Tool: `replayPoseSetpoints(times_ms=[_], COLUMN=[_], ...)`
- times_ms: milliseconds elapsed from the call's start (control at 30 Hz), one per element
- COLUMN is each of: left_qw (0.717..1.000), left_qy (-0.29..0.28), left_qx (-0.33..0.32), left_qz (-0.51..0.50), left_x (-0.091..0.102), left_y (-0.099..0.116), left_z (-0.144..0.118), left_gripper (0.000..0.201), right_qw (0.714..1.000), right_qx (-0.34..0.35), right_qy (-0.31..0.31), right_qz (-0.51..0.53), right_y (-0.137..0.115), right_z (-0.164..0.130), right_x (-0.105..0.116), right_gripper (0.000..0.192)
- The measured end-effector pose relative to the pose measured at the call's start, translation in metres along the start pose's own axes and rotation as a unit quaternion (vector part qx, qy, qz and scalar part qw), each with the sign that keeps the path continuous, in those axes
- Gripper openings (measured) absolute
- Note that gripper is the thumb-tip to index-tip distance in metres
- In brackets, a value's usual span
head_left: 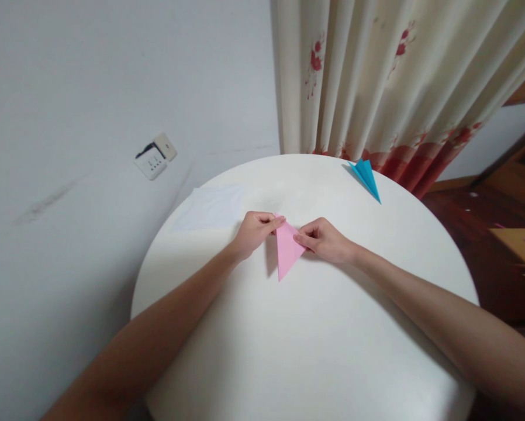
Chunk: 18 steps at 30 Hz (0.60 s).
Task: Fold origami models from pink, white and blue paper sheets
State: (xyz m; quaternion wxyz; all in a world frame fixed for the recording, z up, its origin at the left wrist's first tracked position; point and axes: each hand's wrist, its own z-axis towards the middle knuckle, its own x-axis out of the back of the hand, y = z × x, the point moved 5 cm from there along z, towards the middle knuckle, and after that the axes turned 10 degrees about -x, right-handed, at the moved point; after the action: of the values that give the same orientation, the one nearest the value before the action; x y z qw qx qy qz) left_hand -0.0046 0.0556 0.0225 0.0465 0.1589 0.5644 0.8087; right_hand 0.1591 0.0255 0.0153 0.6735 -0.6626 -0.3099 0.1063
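Between my hands is a folded pink sheet of paper (pixel 286 251), triangular in shape, with one point directed down toward me. My left hand (pixel 256 231) pinches its upper left corner between thumb and fingers. At its right corner, my right hand (pixel 324 240) grips the paper with the thumb on top and the fingers curled beneath. The paper is held just over the white round table (pixel 306 339), and a shadow falls to its left. How many layers the fold has, I cannot tell.
A blue folded paper plane (pixel 366 178) rests near the table's far right edge. White sheets (pixel 210 206) lie at the far left. Behind stand a wall with a socket (pixel 151 163) and a patterned curtain (pixel 354 76). A wooden surface (pixel 519 245) is at the right.
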Motion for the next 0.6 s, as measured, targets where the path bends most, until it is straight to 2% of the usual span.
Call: replayPoseSetpoints(times_ms=[133,200,267,333,367,433,500,600], left_qw=[0.998,0.994,0.986,0.98,0.98,0.983,0.987,0.994], left_qy=[0.06,0.108,0.164,0.181,0.159,0.07,-0.005,-0.029], left_qx=[-0.01,-0.008,0.008,0.041,0.061,0.095,0.103,0.083], left_qz=[0.021,0.022,-0.01,-0.075,-0.107,-0.142,-0.123,-0.064], left_x=[0.006,0.012,0.018,0.017,0.012,-0.003,-0.015,-0.022], left_y=[-0.006,-0.012,-0.019,-0.025,-0.027,-0.027,-0.025,-0.022], left_z=[0.001,0.002,0.002,0.001,0.001,-0.001,-0.005,-0.009], left_gripper=[0.039,0.042,0.042,0.046,0.049,0.055,0.051,0.05], right_qw=[1.0,1.0,1.0,1.0,0.999,0.996,0.993,0.991], right_qx=[-0.011,-0.017,-0.024,-0.024,-0.022,-0.013,-0.003,0.016], right_qy=[-0.008,-0.015,-0.017,0.009,0.032,0.084,0.117,0.131], right_qz=[-0.012,-0.012,-0.011,-0.012,-0.015,-0.02,-0.022,-0.012], right_y=[0.002,0.004,0.007,0.01,0.011,0.012,0.013,0.014], right_z=[0.0,0.0,0.001,0.002,0.003,0.006,0.008,0.01], right_x=[0.0,-0.001,-0.003,-0.001,0.001,0.007,0.011,0.012], right_gripper=[0.046,0.046,0.046,0.046,0.045,0.044,0.043,0.041])
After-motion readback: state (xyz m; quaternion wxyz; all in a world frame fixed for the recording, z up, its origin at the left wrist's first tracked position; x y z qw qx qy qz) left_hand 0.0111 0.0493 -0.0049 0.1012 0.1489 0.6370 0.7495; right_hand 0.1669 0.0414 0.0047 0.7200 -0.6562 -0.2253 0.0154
